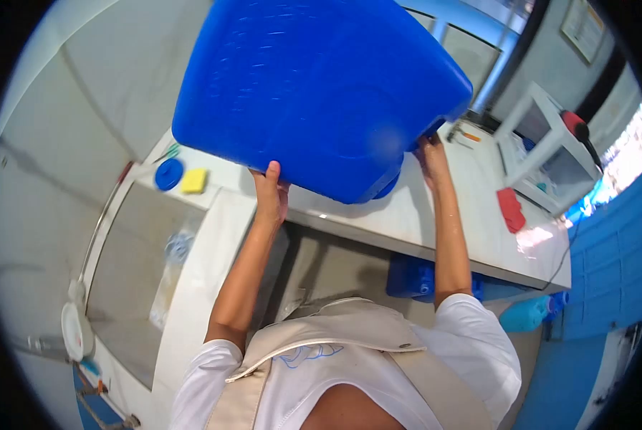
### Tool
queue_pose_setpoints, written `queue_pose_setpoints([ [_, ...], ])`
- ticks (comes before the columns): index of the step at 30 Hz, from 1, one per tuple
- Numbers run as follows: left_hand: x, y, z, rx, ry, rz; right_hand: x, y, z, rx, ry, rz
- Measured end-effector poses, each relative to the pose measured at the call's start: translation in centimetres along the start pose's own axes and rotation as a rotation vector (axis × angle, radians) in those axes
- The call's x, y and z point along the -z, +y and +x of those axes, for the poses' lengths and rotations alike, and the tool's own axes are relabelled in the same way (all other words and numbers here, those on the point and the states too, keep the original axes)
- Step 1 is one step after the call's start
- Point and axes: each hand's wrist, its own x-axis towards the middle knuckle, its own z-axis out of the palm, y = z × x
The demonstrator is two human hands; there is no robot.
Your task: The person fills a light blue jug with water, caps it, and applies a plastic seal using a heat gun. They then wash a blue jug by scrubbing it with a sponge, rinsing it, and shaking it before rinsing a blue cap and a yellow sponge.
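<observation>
A large blue plastic water container is held up, tilted, over the white counter. Droplets or wet streaks show on its surface. My left hand is closed on its lower left edge, thumb against the near face and the other fingers partly hidden beneath. On the right side, my right hand grips the container near a recessed part that looks like its handle; those fingers are mostly hidden. A round blue lid and a yellow sponge lie on the counter to the left, beside a green-bristled item.
A white open shelf unit stands on the counter at right, near a red cloth and an orange-handled tool. A sunken basin is at left. Below sit blue containers and a teal bottle.
</observation>
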Motion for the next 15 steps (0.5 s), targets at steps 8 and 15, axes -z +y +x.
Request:
queue_pose_setpoints([
  [8, -19.3, -12.9, -2.5, 0.556, -0.007, -0.598, 13.1, -18.6, 5.7, 0.289, -0.377, -0.369],
  [15, -26.7, -18.4, -4.4, 1.154, -0.047, -1.093, 14.8, -22.5, 16.6, 0.242, -0.452, -0.740],
])
